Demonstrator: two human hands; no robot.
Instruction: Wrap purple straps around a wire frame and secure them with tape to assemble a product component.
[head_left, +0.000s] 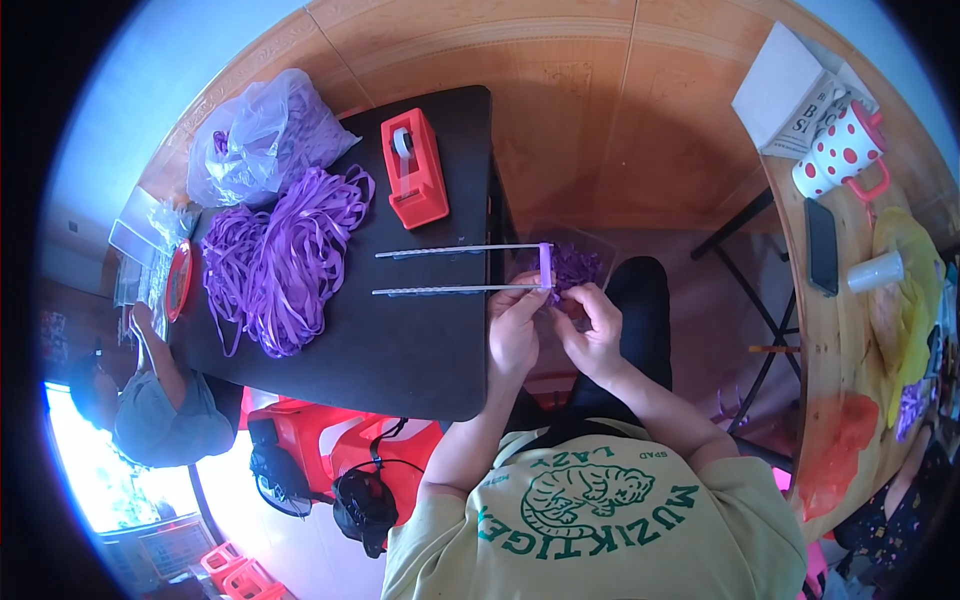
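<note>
Two thin metal rods (465, 248) lie side by side on the black table, fixed near its right part, their ends jutting past the edge. A purple ribbon (546, 262) spans the jutting ends. My left hand (514, 328) is closed at the end of the nearer rod, thumb and fingers pinching the ribbon there. Just to its right, my right hand (594, 330) has its fingertips pinched together by the same ribbon; what exactly lies between them is partly hidden. Beyond my hands, a clear container (607, 247) holds a heap of purple ribbon pieces (575, 266).
On the black table (400, 340) are a red tape dispenser (414, 170), a pile of purple ribbons (285, 260) and a plastic bag (262, 140). A wooden table (835, 350) at right carries a dotted tumbler (838, 150) and a phone (821, 247). Another person (170, 415) sits at left.
</note>
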